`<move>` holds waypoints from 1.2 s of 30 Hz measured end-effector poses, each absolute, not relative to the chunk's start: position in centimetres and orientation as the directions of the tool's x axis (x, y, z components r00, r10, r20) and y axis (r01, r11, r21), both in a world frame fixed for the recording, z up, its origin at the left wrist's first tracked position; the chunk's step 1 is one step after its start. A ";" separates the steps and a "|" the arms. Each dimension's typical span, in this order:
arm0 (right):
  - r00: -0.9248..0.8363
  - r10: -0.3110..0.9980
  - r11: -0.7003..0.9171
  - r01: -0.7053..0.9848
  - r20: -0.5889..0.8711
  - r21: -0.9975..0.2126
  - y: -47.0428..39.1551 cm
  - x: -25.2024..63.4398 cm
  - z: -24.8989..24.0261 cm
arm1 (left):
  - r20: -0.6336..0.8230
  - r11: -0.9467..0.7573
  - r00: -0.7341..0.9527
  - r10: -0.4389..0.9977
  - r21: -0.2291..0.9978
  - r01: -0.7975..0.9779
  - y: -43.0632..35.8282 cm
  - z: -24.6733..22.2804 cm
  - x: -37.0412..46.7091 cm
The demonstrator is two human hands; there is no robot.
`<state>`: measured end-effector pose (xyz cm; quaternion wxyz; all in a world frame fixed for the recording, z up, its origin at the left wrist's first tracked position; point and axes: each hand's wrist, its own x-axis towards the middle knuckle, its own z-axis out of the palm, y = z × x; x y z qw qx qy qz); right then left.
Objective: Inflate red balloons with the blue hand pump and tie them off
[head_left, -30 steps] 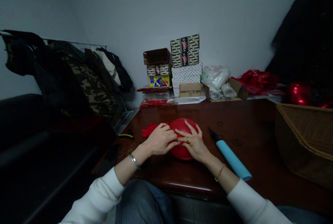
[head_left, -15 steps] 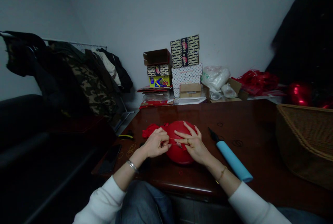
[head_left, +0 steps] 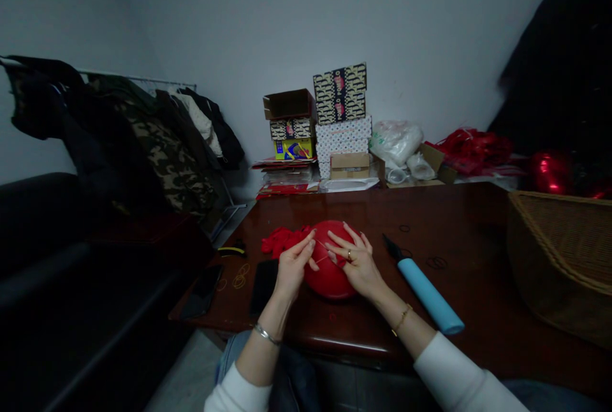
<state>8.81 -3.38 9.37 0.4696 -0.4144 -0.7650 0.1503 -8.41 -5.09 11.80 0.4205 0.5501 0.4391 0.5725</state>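
On red balloon (head_left: 329, 284), right hand (head_left: 359, 268).

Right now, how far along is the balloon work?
Looks done: red balloon inflated, blue pump lying aside.
In hand: left hand and right hand stretch a thin band over it.
Remaining, probably: securing that band, then perhaps the limp red pile.
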 end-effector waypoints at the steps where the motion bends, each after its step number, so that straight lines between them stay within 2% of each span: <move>1: -0.216 0.777 0.609 0.497 0.592 -0.618 -3.4 8.8 9.4 | 0.239 -0.240 -0.070 0.969 0.971 -0.004 -5.1 11.8 -8.0; 3: -0.212 0.783 0.599 0.508 0.585 -0.619 -3.4 8.7 9.5 | 0.238 -0.239 -0.074 0.968 0.971 0.002 -5.2 11.8 -7.6; 6: -0.189 0.801 0.571 0.526 0.567 -0.631 -3.3 8.6 9.6 | 0.385 -0.376 -0.049 0.921 0.916 0.138 -5.3 11.7 -7.6; 10: -0.177 0.809 0.551 0.558 0.560 -0.621 -3.3 8.5 9.7 | 0.587 -0.570 0.139 0.798 0.659 0.490 -5.2 11.7 -8.2; 12: -0.176 0.805 0.550 0.579 0.567 -0.602 -3.4 8.4 9.9 | 0.609 -0.619 0.247 0.754 0.531 0.579 -5.0 12.1 -8.3; 15: -0.176 0.804 0.542 0.607 0.568 -0.581 -3.5 8.3 10.0 | 0.606 -0.637 0.312 0.732 0.445 0.630 -4.6 12.6 -8.2; 18: -0.188 0.808 0.536 0.626 0.558 -0.566 -3.4 8.3 10.1 | 0.596 -0.650 0.327 0.733 0.473 0.595 -4.3 12.6 -8.1; 24: -0.248 0.791 0.572 0.626 0.560 -0.530 -3.4 8.5 10.2 | 0.547 -0.589 0.222 0.807 0.732 0.342 -4.0 12.2 -7.7; 27: -0.272 0.769 0.600 0.618 0.578 -0.508 -3.5 8.4 10.3 | 0.534 -0.561 0.173 0.828 0.784 0.267 -4.0 12.4 -7.3; 30: -0.291 0.758 0.618 0.606 0.584 -0.501 -3.6 8.3 10.3 | 0.567 -0.585 0.158 0.808 0.743 0.326 -4.1 12.6 -7.1; 34: -0.263 0.767 0.601 0.613 0.585 -0.513 -3.4 8.2 10.2 | 0.631 -0.637 0.236 0.739 0.541 0.549 -4.5 12.5 -7.0; 36: -0.257 0.773 0.594 0.613 0.580 -0.520 -3.4 8.1 10.2 | 0.661 -0.655 0.267 0.701 0.450 0.607 -4.6 12.4 -7.0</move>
